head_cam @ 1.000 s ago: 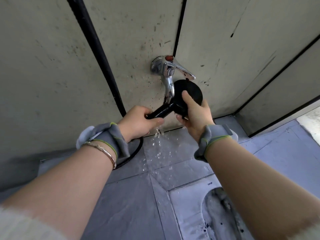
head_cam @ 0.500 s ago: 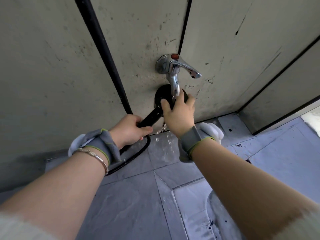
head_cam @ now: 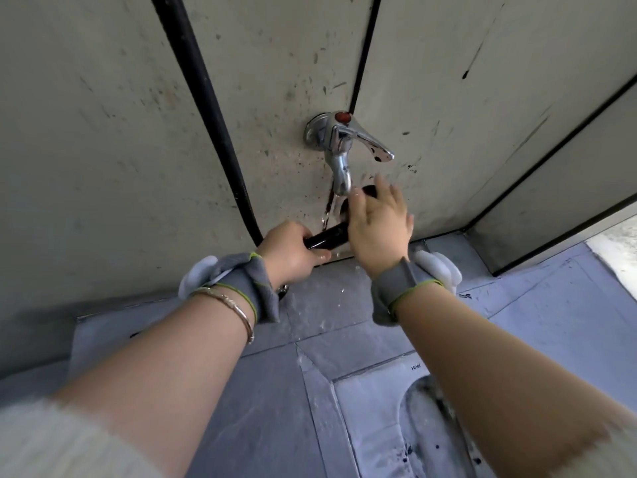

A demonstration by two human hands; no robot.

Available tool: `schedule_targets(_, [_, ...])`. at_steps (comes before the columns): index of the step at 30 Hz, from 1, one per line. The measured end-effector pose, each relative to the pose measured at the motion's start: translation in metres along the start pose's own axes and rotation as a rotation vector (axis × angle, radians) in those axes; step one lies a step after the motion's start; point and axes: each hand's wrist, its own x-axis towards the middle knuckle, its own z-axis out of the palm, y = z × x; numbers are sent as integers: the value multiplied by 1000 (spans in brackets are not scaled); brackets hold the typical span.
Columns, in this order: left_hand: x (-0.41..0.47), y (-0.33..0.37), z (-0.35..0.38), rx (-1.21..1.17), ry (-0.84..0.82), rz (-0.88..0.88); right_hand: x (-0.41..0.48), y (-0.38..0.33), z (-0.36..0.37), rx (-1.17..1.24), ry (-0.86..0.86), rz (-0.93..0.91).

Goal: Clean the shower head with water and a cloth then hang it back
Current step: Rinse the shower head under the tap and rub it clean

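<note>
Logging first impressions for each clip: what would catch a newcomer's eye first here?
The chrome tap on the stained wall, with water running from its spout. Just below it, the left hand grips the black shower head by its handle, while the right hand rubs over the head, fingers spread. Grey cloth bands wrap both wrists.

One camera, worn on the head, looking down and forward.

It looks from above along both arms to the left hand (head_cam: pixel 287 257) and right hand (head_cam: pixel 379 232), which are close. It faces the wall (head_cam: pixel 103 132) and tap (head_cam: pixel 339 146). The floor (head_cam: pixel 262 408) fills the bottom part.
</note>
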Motion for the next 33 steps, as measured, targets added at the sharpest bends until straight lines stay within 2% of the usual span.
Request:
schedule_targets(2, [0,0,-1,-29,27,-4,2,7,-5,111,141,120])
schedule_targets(3, [1,2,-2,-64,33,1,4,12,-9,204,159,215])
schedule_targets(4, [2,5,-2,-93,34,14,5,15,-12,355,116,346])
schedule_targets(6, [4,13,-1,-111,35,65,7,18,-17,784,-127,603])
schedule_targets(7, [4,16,1,-122,34,92,6,16,-18,989,-269,674])
schedule_targets(8, [4,19,4,-150,30,110,7,14,-20,1144,-332,704])
schedule_targets(10, [4,22,7,-245,-1,118,13,12,-20,1334,-246,717])
schedule_targets(16, [1,4,3,-254,-62,66,27,12,-38,1502,120,743])
schedule_targets(18, [1,3,2,-294,-59,48,26,13,-41,1451,135,757])
schedule_targets(19, [2,4,2,-331,-48,38,28,13,-42,1347,111,760])
schedule_targets(21, [3,5,1,-378,-3,31,30,12,-42,1008,62,801])
schedule_targets(23, [4,7,0,-366,21,45,28,10,-43,599,121,800])
schedule_targets(25, [5,6,-2,-328,38,61,23,3,-47,322,242,621])
schedule_targets(27, [4,8,-5,-269,64,89,9,-10,-58,244,331,260])
schedule_targets(29, [2,8,-8,-189,80,103,0,-26,-68,245,287,-45])
schedule_targets(31, [-3,8,-14,-137,88,99,-7,-41,-72,165,223,-182])
schedule_targets(33, [-13,9,-21,-103,98,87,-12,-54,-74,60,225,-175])
